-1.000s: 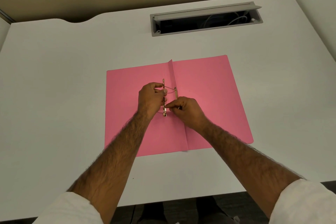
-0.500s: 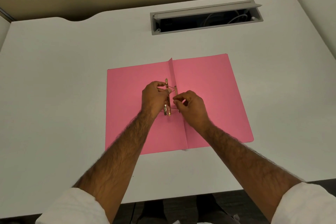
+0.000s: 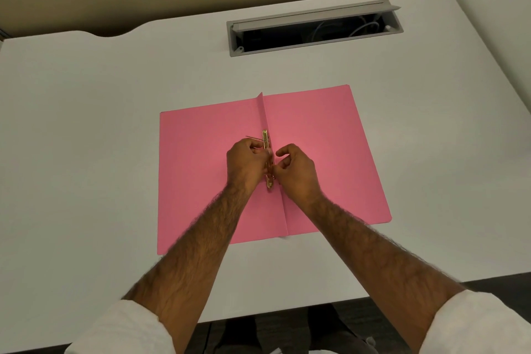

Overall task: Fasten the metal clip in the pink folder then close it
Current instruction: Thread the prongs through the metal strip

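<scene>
The pink folder lay spread open and flat on the white desk, both hands working at its middle. Left of the hands was one bare pink leaf, with no writing on it that I could read. The left hand was curled, its fingers closed against the metal clip, and a thin prong stuck out just beyond its knuckles, pointing away to the left. The clip was a narrow brass-coloured bar lying along the folder's centre crease, its long axis running from the person toward the far edge of the desk; its far end showed beyond the hands and its near end poked out just below them. The right hand was bunched on the other side, thumb and fingertips pinched at the bar's lower part, the forefinger hooked and lifted clear. To the right of that hand lay the other bare leaf. Well beyond the hands, an open cable tray was sunk into the desk, with pale cables inside it.
</scene>
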The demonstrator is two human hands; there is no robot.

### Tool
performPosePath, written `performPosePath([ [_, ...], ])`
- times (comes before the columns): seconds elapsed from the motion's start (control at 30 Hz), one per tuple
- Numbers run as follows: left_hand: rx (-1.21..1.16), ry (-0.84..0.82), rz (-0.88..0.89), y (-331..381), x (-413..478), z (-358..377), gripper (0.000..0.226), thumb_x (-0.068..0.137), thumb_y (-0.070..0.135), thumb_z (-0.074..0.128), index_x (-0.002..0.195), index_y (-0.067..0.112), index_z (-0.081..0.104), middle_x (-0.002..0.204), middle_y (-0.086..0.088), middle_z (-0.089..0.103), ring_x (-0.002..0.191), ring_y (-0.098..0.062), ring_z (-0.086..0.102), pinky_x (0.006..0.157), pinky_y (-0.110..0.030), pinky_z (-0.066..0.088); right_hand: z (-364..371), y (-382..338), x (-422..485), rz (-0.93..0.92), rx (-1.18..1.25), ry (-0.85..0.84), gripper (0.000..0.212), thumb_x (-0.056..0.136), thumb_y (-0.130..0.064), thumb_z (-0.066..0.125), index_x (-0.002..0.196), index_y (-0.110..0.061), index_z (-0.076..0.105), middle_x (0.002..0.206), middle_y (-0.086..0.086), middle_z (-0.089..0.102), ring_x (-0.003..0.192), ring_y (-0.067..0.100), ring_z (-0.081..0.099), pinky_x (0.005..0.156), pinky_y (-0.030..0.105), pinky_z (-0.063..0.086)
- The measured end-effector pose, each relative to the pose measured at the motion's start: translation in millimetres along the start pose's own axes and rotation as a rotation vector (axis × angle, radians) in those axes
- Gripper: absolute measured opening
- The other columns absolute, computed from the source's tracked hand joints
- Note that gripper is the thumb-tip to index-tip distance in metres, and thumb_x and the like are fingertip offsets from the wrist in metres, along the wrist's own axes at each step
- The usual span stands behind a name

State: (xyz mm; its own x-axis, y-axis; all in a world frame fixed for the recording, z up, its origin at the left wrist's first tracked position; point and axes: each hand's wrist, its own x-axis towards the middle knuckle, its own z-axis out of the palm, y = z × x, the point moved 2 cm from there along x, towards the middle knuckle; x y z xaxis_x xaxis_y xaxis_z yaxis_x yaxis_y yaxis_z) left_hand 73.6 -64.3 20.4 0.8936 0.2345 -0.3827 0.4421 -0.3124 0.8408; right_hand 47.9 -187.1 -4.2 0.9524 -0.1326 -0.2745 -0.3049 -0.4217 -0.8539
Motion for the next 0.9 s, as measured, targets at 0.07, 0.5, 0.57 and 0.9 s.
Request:
performPosePath([
  [0.07, -0.006, -0.014, -0.015, -1.8, -0.3, 2.7, 0.014, 0.089, 0.004, 0.069, 0.103, 0.005, 0.071, 0.088, -0.012, 0.076, 0.068, -0.022, 0.073, 0.058, -0.035, 0.064, -0.7, 1.0, 0.0, -0.017, -0.035, -0.003, 0.026, 0.087, -0.005, 0.067, 0.106, -0.020, 0.058, 0.069, -0.008, 0.065, 0.058, 0.006, 0.063, 0.052, 0.019, 0.050],
  [0.5, 0.751, -0.057, 0.510, -21.5, 19.7, -15.1, 0.031, 0.094, 0.025, 0.065, 0.124, 0.016, 0.070, 0.116, -0.005, 0.069, 0.104, -0.022, 0.060, 0.089, -0.037, 0.050, -11.1, 6.9, 7.2, -0.159, -0.328, -0.061, 0.043, 0.090, -0.015, 0.066, 0.131, -0.028, 0.062, 0.097, 0.001, 0.061, 0.071, 0.008, 0.050, 0.056, 0.018, 0.034],
  [0.57, 0.826, -0.114, 0.559, -27.1, 23.1, -19.3, 0.048, 0.087, 0.037, 0.072, 0.133, 0.023, 0.063, 0.135, -0.003, 0.061, 0.124, -0.026, 0.052, 0.102, -0.041, 0.041, -12.7, 6.1, 8.7, -0.172, -0.354, -0.075, 0.042, 0.089, -0.016, 0.067, 0.129, -0.028, 0.063, 0.098, 0.001, 0.061, 0.072, 0.010, 0.052, 0.056, 0.019, 0.033],
  [0.9, 0.962, -0.192, 0.655, -30.4, 18.8, -22.5, 0.097, 0.069, 0.076, 0.063, 0.151, 0.034, 0.035, 0.161, 0.003, 0.033, 0.146, -0.023, 0.029, 0.115, -0.045, 0.023, -19.1, 3.1, 22.0, -0.153, -0.392, -0.153, 0.043, 0.081, -0.020, 0.077, 0.122, -0.030, 0.068, 0.111, 0.001, 0.070, 0.085, 0.015, 0.060, 0.075, 0.028, 0.049],
])
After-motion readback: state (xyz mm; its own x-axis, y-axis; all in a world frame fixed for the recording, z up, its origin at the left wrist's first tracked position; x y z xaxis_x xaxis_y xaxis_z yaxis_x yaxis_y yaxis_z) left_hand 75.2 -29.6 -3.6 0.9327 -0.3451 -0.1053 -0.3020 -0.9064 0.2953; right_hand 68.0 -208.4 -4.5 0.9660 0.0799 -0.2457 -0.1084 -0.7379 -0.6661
